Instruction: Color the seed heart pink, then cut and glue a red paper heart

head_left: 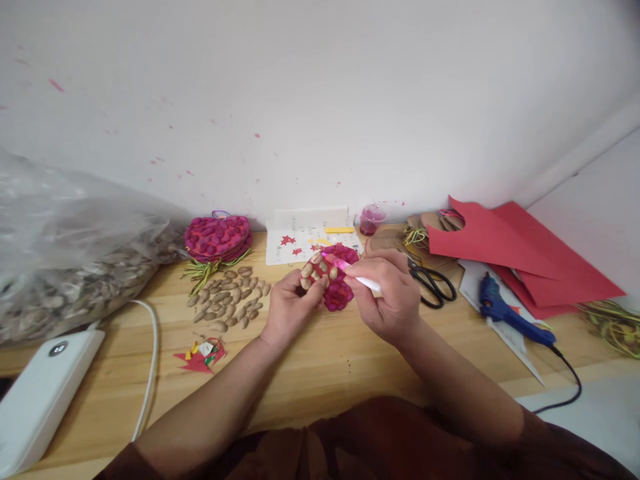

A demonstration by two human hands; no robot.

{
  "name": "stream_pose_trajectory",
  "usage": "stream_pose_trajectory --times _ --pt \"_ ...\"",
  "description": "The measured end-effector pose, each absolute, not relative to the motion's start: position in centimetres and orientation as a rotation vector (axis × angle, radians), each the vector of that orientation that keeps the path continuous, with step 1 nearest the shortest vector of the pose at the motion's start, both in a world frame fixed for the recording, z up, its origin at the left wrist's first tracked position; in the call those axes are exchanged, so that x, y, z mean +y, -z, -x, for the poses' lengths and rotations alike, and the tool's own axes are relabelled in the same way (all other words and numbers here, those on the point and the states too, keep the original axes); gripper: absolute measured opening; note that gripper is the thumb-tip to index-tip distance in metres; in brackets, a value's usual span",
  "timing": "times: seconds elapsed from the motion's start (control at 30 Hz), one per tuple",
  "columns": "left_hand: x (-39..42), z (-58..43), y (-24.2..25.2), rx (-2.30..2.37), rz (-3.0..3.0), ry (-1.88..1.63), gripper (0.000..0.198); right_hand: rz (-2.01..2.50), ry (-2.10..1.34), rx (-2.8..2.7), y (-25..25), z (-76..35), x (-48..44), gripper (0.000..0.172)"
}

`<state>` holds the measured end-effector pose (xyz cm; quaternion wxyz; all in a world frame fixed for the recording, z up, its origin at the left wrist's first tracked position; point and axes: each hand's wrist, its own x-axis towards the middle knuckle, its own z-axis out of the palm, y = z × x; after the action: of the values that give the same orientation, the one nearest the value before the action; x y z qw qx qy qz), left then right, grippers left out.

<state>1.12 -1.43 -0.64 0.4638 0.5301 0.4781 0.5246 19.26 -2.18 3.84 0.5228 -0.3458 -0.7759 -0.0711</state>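
Nothing can be read with certainty: the marks on the white power bank's round display and the printed sheet's characters are too small.

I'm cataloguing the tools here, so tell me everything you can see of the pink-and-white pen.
The slim pen has a white barrel and bright pink front; it looks plastic. The right hand grips it partway along. It slants, pink end foremost, toward the peanut-covered piece in the left hand; whether they touch is too small to tell.
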Motion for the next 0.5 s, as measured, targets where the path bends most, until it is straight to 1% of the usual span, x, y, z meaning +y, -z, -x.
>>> stream_pose_trajectory --times 0.27,0.4,0.5 --pt "-1.4 -1.1 0.6 1.185 -1.359 -1.329 0.035 0.807 0.155 -1.87 -4.0 -19.3 -2.5 0.022" --pt "-1.2 -0.9 0.9 1.207 -1.446 -1.348 0.032 0.849 0.118 -1.796 -4.6 -19.4 -2.5 0.021" --pt "-1.1 -0.8 1.0 1.206 -1.504 -1.386 0.035 0.824 0.064 -1.797 -4.7 -19.2 -2.7 0.017"
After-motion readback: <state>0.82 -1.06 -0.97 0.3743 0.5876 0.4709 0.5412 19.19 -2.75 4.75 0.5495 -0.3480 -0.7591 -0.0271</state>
